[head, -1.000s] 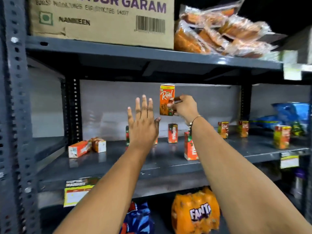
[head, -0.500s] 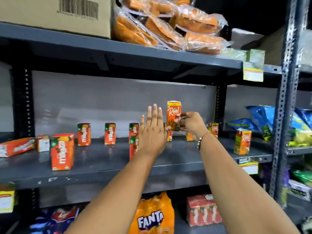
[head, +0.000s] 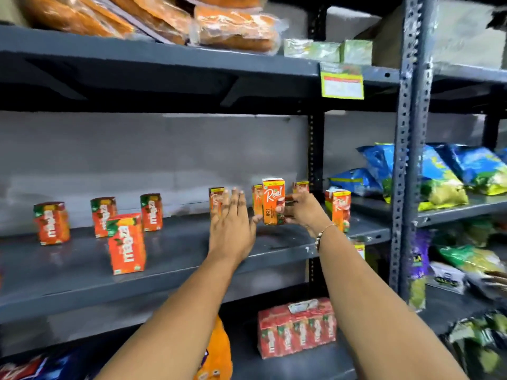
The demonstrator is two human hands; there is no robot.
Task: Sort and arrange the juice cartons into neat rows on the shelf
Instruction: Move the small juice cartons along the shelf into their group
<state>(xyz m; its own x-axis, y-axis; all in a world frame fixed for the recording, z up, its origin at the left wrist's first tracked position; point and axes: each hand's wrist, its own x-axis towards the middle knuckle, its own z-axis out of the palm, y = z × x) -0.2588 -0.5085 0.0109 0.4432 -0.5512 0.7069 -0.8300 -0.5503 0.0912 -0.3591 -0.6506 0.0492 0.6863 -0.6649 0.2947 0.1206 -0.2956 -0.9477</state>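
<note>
Both of my hands are over the right half of the grey metal shelf [head: 178, 259]. My right hand [head: 301, 212] pinches an upright orange cardboard "Real" apple juice carton [head: 273, 205] between thumb and fingertips, its base at or just above the shelf surface; I cannot tell which. My left hand [head: 231, 229] is flat and fully open, fingers straight and together, holding nothing, its thumb tip just beside the carton's lower left edge. Behind my hands, near the back edge, stand 3 more small orange cartons [head: 257, 200]. Another orange carton [head: 338, 208] stands near the right end, just beside my right wrist. On the left half, 4 orange-and-green mango drink cartons [head: 126, 244] stand well apart, 1 nearer the front edge.
</note>
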